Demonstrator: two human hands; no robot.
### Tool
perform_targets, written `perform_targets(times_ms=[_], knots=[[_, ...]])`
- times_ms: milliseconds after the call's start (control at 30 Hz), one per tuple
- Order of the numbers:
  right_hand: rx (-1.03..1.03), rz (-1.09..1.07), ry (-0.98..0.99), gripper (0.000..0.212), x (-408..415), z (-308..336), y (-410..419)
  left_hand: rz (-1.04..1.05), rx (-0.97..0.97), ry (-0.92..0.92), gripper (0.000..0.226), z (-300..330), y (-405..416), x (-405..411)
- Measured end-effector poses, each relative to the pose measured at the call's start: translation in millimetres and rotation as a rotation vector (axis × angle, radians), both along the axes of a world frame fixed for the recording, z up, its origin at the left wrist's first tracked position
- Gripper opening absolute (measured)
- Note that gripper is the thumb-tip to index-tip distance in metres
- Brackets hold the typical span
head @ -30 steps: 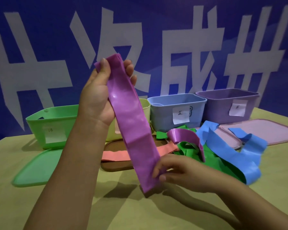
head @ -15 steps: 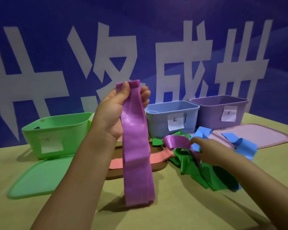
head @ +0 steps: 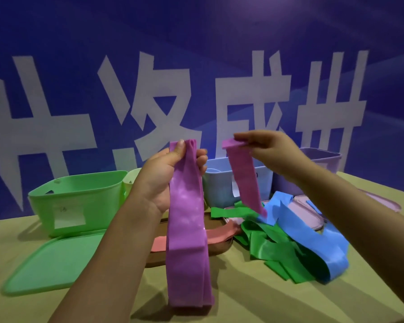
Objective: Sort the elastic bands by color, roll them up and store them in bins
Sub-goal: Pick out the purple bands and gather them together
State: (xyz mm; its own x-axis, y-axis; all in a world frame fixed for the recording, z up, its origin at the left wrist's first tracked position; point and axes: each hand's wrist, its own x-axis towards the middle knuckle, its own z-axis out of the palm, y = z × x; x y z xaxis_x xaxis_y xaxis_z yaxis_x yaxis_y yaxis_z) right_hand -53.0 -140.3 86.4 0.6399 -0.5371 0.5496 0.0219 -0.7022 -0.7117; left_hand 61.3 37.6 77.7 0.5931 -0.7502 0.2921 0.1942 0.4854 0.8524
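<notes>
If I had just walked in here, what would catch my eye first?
Two purple elastic bands held up in mid-air: the left hand grips a long one that hangs to the table, the right hand pinches a shorter one. Behind them, a tangle of green bands and blue bands lies before the colored bins.

Left hand [head: 166, 173] gripping, right hand [head: 271, 152] pinching, both raised.

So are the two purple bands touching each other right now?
Apart. The head view shows blue wall and bin between the purple band in the left hand and the second purple band pinched by the right hand.
</notes>
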Motion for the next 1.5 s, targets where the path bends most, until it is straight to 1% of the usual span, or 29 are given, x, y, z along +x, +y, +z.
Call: perform_targets(times_ms=[100, 200, 300, 400, 500, 600, 667, 700, 733, 800, 833, 867, 967, 1000, 1067, 1100, 1167, 1233, 1333, 1467, 1500], knots=[[-0.085, 0.006, -0.144, 0.035, -1, 27, 8, 0.028, -0.012, 0.026, 0.024, 1, 1, 3], [-0.09, 0.038, -0.302, 0.02, -8, 46, 18, 0.027, -0.042, 0.078, 0.022, 2, 2, 4], [-0.161, 0.05, -0.387, 0.012, -19, 55, 31, 0.047, -0.039, 0.079, 0.021, 3, 3, 4], [-0.199, 0.079, -0.436, 0.01, -30, 59, 50, 0.063, -0.046, 0.063, 0.021, 4, 3, 2], [-0.186, 0.139, -0.403, 0.01, -38, 60, 70, 0.08, -0.068, 0.081, 0.024, 5, 2, 3], [-0.071, 0.323, -0.404, 0.009, -40, 57, 89, 0.016, -0.106, 0.158, 0.027, 7, 2, 3], [0.001, 0.408, -0.405, 0.009, -34, 51, 97, 0.018, -0.113, 0.167, 0.032, 11, 5, 0], [0.022, 0.432, -0.404, 0.008, -29, 46, 100, 0.037, -0.113, 0.155, 0.033, 13, 7, -5], [0.034, 0.45, -0.401, 0.006, -24, 42, 102, 0.1, -0.11, 0.117, 0.032, 15, 11, -8], [0.071, 0.475, -0.39, 0.009, -12, 34, 106, 0.304, -0.068, -0.071, 0.024, 17, 19, -11], [0.096, 0.482, -0.379, 0.012, -7, 30, 108, 0.374, -0.06, -0.167, 0.02, 18, 24, -13], [0.114, 0.49, -0.369, 0.013, -1, 27, 110, 0.399, -0.057, -0.226, 0.018, 19, 28, -15], [0.149, 0.534, -0.363, 0.012, 13, 19, 117, 0.361, -0.086, -0.247, 0.01, 24, 34, -24], [0.155, 0.538, -0.372, 0.013, 17, 17, 117, 0.334, -0.102, -0.247, 0.011, 25, 34, -25], [0.176, 0.521, -0.391, 0.017, 22, 13, 114, 0.317, -0.093, -0.281, 0.026, 24, 32, -25], [0.185, 0.514, -0.401, 0.019, 23, 12, 112, 0.33, -0.082, -0.297, 0.026, 24, 30, -24], [0.175, 0.496, -0.419, 0.023, 25, 12, 107, 0.357, -0.048, -0.337, 0.013, 22, 27, -21], [0.143, 0.466, -0.436, 0.022, 27, 11, 102, 0.339, -0.023, -0.365, 0.012, 20, 25, -20], [0.111, 0.437, -0.474, 0.02, 29, 10, 97, 0.295, -0.035, -0.38, 0.024, 20, 26, -17], [0.053, 0.396, -0.518, 0.007, 30, 10, 95, 0.312, -0.062, -0.369, 0.025, 21, 25, -15], [0.034, 0.383, -0.532, 0.007, 30, 9, 95, 0.307, -0.067, -0.371, 0.026, 21, 25, -16]])
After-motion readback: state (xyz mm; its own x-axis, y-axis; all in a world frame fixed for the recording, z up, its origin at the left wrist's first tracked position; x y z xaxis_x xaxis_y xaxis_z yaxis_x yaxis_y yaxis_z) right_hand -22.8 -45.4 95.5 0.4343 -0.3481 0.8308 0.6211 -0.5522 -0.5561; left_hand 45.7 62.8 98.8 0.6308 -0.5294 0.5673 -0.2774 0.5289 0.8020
